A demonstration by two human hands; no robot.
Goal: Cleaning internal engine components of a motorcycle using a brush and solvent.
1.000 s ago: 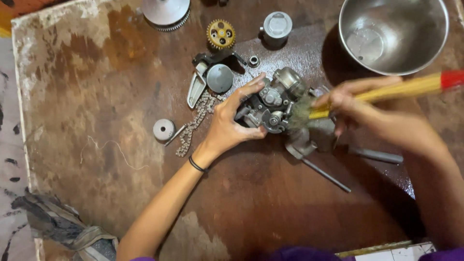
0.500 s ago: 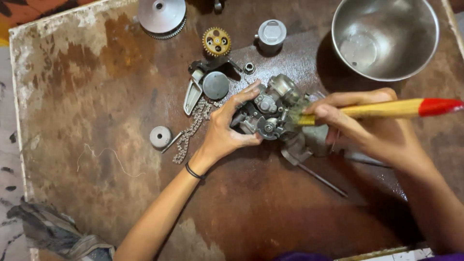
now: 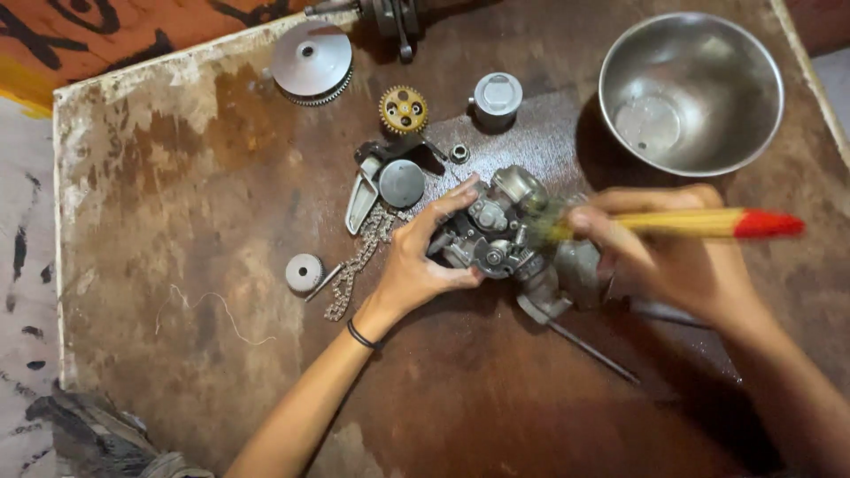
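A worn brown table carries a scatter of engine parts. At the far right stands a steel bowl, its rim just beyond the working hands. Along the far edge lie a round finned metal disc, a brass-coloured gear and a short grey piston, each apart from the others. Nearer in, a small nut lies beside a dark round cap and a curved grey lever. A length of drive chain trails from the lever toward a small grey roller, which sits well to the left of everything in hand. A thin metal rod sticks out toward the near side from under the work.

In the middle of the table rests a grey carburetor, crowded on the left by the cap and chain and on the right by the bowl's shadow. The left hand has its grip clamped on the carburetor's left side, thumb below and fingers spread over the top. The right hand has its grip closed round a brush with a yellow handle and red end; its blurred bristles touch the carburetor's right side.
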